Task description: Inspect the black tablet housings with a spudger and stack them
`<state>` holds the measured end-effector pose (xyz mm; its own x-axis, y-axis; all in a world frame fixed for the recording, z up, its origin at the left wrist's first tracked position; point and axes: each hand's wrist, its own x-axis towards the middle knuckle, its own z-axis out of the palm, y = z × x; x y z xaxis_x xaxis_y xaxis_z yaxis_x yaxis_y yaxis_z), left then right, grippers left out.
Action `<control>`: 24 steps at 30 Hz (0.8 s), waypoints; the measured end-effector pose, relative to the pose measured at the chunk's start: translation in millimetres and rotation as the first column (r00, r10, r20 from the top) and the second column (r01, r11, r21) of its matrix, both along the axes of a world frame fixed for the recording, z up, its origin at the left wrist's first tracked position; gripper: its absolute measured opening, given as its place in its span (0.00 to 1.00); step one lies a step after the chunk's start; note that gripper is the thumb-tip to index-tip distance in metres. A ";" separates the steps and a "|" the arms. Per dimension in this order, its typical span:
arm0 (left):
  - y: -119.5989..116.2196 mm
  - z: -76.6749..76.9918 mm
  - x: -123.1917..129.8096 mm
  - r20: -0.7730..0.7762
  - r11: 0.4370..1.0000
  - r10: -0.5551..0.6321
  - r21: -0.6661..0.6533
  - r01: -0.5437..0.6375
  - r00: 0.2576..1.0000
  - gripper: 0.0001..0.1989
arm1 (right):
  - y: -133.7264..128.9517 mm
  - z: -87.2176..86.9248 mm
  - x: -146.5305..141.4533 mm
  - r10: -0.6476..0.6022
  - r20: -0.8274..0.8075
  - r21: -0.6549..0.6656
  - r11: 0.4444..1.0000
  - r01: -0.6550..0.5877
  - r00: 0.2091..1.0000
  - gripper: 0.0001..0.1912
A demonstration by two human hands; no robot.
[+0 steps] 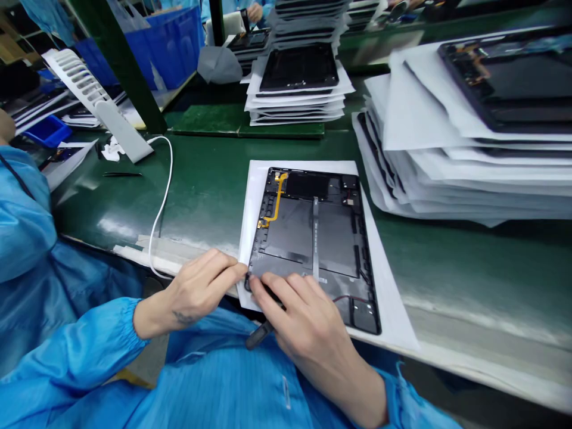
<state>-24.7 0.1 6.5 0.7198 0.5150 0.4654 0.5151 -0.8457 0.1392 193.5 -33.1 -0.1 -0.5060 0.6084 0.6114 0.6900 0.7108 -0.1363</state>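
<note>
An open tablet housing, dark inside with an orange flex cable and a grey ribbon down its middle, lies on a white sheet at the bench edge. At its near left corner, my left hand has thumb and forefinger pinched together; whatever is between the tips is too small to see. My right hand rests over the housing's near edge, fingers bent, their tips by that same corner. From under this palm sticks out the blunt end of a dark slim tool; its working end is hidden.
Tall stacks of tablet parts interleaved with white sheets stand right and at the back. Left are a white desk fan with its cable, tweezers and a person's blue sleeve. Blue bins stand behind.
</note>
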 end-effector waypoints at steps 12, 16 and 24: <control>-9.2 4.0 -2.5 -0.205 0.957 -0.037 0.274 0.094 0.978 0.14 | -2.1 9.1 11.6 0.048 -0.006 -0.137 0.989 -0.049 0.999 0.25; -9.5 4.7 -0.3 -0.184 0.958 -0.072 0.260 0.119 0.980 0.14 | -1.9 35.9 30.9 -0.011 0.109 -0.161 0.987 0.029 0.994 0.35; 20.1 1.9 2.8 0.065 0.972 -0.086 -0.215 0.098 0.994 0.20 | 3.1 33.2 44.3 -0.021 0.160 -0.161 0.986 0.047 0.987 0.15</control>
<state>-21.9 20.2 8.4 0.7452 0.5410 0.3899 0.4230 -0.8355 0.3507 237.8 -30.0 33.1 -0.5650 0.7124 0.4162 0.7358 0.6633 -0.1365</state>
